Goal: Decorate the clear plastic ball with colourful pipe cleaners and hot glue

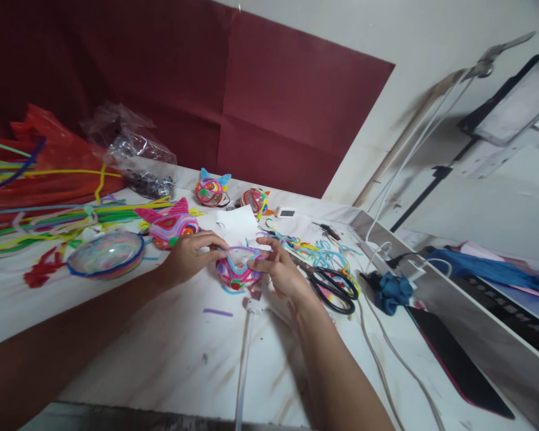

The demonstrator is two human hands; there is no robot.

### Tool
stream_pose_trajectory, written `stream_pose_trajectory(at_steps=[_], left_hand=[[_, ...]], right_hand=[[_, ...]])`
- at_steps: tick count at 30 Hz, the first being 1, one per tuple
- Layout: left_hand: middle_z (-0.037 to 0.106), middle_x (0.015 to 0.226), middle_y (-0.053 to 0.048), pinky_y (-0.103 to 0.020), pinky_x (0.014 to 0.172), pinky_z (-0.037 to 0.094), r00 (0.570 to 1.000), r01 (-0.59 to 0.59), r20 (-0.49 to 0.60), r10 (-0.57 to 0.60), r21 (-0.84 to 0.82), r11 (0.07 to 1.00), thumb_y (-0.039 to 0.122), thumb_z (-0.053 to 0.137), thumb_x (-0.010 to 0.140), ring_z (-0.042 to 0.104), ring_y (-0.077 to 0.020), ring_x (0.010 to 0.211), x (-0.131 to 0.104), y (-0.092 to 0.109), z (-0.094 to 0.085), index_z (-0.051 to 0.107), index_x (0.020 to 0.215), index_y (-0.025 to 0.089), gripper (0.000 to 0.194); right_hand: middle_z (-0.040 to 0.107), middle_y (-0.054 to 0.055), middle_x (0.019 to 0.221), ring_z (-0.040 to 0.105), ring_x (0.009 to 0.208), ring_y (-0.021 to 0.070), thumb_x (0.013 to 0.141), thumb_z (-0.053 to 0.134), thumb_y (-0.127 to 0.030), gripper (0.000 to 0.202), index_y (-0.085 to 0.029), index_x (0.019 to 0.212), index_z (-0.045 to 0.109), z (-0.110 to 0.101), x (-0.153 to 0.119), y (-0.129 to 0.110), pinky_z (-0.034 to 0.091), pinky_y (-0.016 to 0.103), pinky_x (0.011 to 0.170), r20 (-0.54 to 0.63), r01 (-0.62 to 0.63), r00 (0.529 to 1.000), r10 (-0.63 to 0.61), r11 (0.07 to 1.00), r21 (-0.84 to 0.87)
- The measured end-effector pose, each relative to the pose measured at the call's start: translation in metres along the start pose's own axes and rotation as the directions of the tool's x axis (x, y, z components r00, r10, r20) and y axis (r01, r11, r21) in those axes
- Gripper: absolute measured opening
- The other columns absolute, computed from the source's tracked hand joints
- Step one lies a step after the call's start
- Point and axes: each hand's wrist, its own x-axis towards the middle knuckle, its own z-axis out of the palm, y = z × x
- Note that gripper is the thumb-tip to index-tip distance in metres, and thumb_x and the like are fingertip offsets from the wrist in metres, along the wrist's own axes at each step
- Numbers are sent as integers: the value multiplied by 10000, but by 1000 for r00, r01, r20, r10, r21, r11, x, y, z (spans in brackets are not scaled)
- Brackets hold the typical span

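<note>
Left hand: your left hand (193,257) pinches the left rim of the round multicoloured fuzzy-strip piece (237,279).
Right hand: your right hand (281,266) sets its thumb on the right rim; whether it grips, cannot tell.
Piece: between your hands, over the white marbled bench (170,359).
Strip: short, purple (218,312), nearer you.
Scissors: black-handled metal scissors (348,293), beside your right hand.
Dome: clear, blue-rimmed (110,254), farther left.
</note>
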Motion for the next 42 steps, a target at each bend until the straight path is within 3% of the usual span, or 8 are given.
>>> stream_pose_trajectory(at_steps=[5, 12, 14, 17, 20, 28, 33, 42], left_hand=[[727, 767, -18, -257, 713, 515, 995, 88, 45, -87, -31, 996, 361, 676, 802, 641, -163, 717, 1, 1, -1, 731, 788, 188, 182], [714, 949, -88, -307, 819, 539, 995, 39, 92, -25, -149, 988, 321, 691, 762, 670, -200, 903, 5, -2, -1, 729, 740, 171, 156], [732, 979, -98, -332, 836, 548, 980, 150, 159, -116, -223, 963, 360, 706, 746, 682, -219, 932, 5, -2, 0, 710, 748, 171, 189], [742, 888, -75, -330, 772, 560, 911, 385, 277, -305, -310, 869, 426, 757, 695, 694, -219, 845, 4, -2, 1, 681, 794, 171, 285], [720, 802, -31, -304, 737, 550, 859, 494, 328, -392, -332, 804, 440, 808, 646, 681, -193, 767, 3, -3, 2, 662, 798, 173, 340], [747, 946, -62, -308, 757, 536, 845, 504, 383, -374, -334, 797, 440, 806, 661, 687, -218, 856, 6, -8, -1, 710, 1054, 165, 489], [701, 724, -7, -240, 603, 463, 780, 578, 488, -392, -321, 750, 430, 772, 696, 595, -148, 641, 6, -2, -2, 728, 888, 165, 330], [616, 619, 29, -221, 490, 358, 758, 609, 515, -401, -337, 718, 443, 775, 677, 455, -98, 509, 7, 1, -4, 702, 830, 175, 317]], right_hand=[[558, -104, 645, 558, 544, 136, 495, 825, -154, 640, -267, 1035, 501, 3, -2, -3, 439, 250, 518, 4, -88, 996, 88, 996, -19], [534, -107, 667, 493, 470, 103, 520, 818, -168, 631, -273, 1053, 497, 4, -6, -2, 422, 247, 471, 19, -88, 996, 88, 995, -36], [523, -113, 661, 486, 451, 102, 526, 819, -174, 629, -279, 1059, 501, 4, -7, -2, 418, 252, 466, 24, -95, 995, 96, 995, -43], [524, -115, 653, 489, 451, 109, 524, 824, -176, 637, -287, 1065, 505, 4, -7, -2, 418, 258, 465, 29, -100, 994, 102, 994, -49], [522, -118, 638, 481, 450, 111, 525, 827, -178, 636, -289, 1062, 505, 4, -6, 0, 419, 260, 471, 27, -87, 996, 88, 995, -42], [533, -118, 642, 472, 435, 113, 550, 825, -194, 608, -295, 1065, 519, 4, -7, 2, 425, 280, 482, 32, -49, 998, 51, 996, -68], [529, -121, 629, 456, 422, 106, 543, 830, -183, 606, -297, 1049, 516, 5, -8, 0, 411, 266, 459, 32, -58, 998, 60, 997, -56], [537, -119, 631, 505, 477, 113, 529, 830, -167, 610, -298, 1038, 520, 3, -9, -3, 401, 230, 451, 112, -98, 988, 103, 994, -48]])
